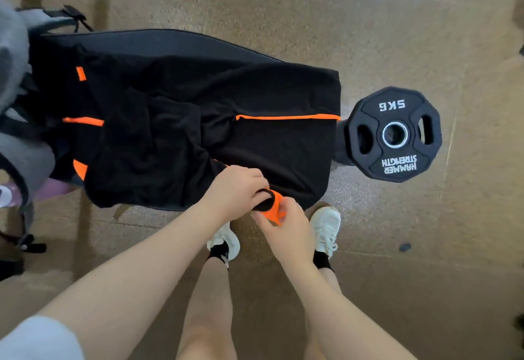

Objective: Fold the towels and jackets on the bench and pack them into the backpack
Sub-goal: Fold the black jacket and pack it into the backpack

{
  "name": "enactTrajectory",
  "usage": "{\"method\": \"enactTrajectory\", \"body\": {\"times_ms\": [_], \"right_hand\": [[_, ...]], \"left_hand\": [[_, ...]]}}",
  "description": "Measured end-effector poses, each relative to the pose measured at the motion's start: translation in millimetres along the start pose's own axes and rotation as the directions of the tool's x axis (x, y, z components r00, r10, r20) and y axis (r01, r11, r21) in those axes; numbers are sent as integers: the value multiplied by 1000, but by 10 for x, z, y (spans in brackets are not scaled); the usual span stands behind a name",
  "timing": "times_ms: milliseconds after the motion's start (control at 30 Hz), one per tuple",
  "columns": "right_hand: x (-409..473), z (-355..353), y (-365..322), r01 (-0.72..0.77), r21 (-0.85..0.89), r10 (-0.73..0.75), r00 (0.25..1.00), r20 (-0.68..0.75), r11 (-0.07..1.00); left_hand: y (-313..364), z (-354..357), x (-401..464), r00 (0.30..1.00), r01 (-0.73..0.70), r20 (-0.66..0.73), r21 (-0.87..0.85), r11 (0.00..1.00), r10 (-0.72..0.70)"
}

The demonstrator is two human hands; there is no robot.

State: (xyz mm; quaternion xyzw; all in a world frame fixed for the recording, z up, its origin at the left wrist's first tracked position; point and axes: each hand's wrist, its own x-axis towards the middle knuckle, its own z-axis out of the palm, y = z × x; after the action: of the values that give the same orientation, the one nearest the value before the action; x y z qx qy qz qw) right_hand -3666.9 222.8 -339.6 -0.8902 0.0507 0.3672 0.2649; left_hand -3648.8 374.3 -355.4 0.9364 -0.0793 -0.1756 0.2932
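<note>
A black jacket [198, 121] with orange trim lies spread over the dark bench [158, 43], its hem toward the right. At the bench's near edge my left hand [235, 189] grips the end of a black sleeve. Touching it on the right, my right hand [286, 226] pinches that sleeve's orange cuff [276, 208]. A grey backpack [25, 158] with black straps sits at the bench's left end. Grey fabric [11, 56], maybe a towel, bunches at the upper left; much of it runs out of frame.
A black 5 kg weight plate [394, 134] stands on the floor just past the bench's right end. My feet in white sneakers [326, 229] stand close to the bench's near edge. Tan speckled floor surrounds everything.
</note>
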Motion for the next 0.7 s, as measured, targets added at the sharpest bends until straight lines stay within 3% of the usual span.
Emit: {"method": "enactTrajectory", "body": {"times_ms": [67,133,333,433,500,567,700], "right_hand": [[49,52,-74,-114,55,118,991,-57,992],[125,63,-134,-229,145,245,964,-105,962],[260,-187,114,-222,-131,187,954,-232,966],[479,-568,483,-197,-177,198,980,-15,964],[674,-939,628,-134,-269,166,981,99,954],[814,-1176,600,-48,-355,103,985,138,934],[584,-905,185,197,-305,-138,969,203,932]], "left_hand": [[62,-45,-7,988,153,45,-73,986,-150],[83,-83,-19,978,207,23,-105,973,-206],[96,-124,-39,981,176,-74,-36,984,-178],[122,-138,52,961,275,9,33,961,-276],[40,-137,88,917,398,45,-30,917,-396],[-7,-134,114,901,434,35,-82,897,-433],[34,-100,179,889,447,-20,-184,875,-458]]}}
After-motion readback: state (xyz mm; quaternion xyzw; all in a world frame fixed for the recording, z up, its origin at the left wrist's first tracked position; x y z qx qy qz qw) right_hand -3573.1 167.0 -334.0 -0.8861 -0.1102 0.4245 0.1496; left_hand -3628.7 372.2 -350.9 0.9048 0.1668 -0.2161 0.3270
